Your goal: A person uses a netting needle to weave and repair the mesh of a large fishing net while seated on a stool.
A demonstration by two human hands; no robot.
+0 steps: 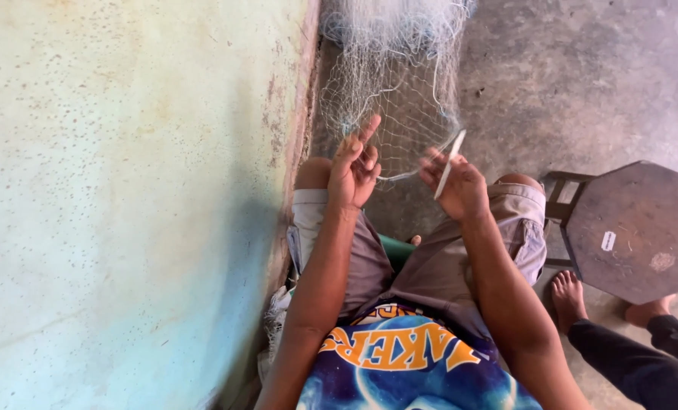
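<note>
Sitting on concrete floor point(582, 83) by wall point(126, 190), right hand point(460, 186) clamped on netting needle point(450, 163), left hand point(352, 171) pinching net point(399, 76).

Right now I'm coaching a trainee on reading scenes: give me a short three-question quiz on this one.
1. True or false: the right hand holds a slim white netting needle.
2. What does the left hand pinch? A) fishing net B) a cup C) a brush
3. Which side of the person is the dark wooden stool on?

Key: 1 true; 2 A; 3 their right, beside someone else's bare foot.
</note>
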